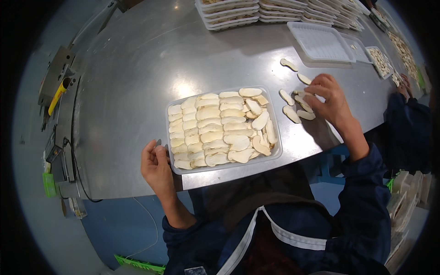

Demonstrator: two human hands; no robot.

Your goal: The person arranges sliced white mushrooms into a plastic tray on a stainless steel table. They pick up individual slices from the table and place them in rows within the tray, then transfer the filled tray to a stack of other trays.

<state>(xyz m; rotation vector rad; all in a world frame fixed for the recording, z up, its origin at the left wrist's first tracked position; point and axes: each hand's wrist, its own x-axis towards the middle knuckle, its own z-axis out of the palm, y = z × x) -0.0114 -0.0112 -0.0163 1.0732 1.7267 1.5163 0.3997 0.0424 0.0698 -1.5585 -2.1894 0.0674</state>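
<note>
A clear plastic tray [278, 137] lies before me on a steel table, filled with overlapping rows of pale mushroom slices [209, 127]; those at its right end lie at mixed angles. My left hand [156, 161] is beside the tray's lower left side, its thumb and fingers closed on a small dark flat object [158, 142], whose kind I cannot tell. Right of the tray, my right hand [325, 94] is over several loose mushroom slices [291, 114]. Its fingertips are at a slice there; whether they grip it is unclear.
Stacked filled trays [230, 15] stand at the back. An empty plastic tray [321, 41] lies back right, near a smaller tray of pieces [380, 62]. Another person's hands [405, 87] are at the far right. A yellow-handled tool [59, 96] and a black cable [77, 172] are at the left edge.
</note>
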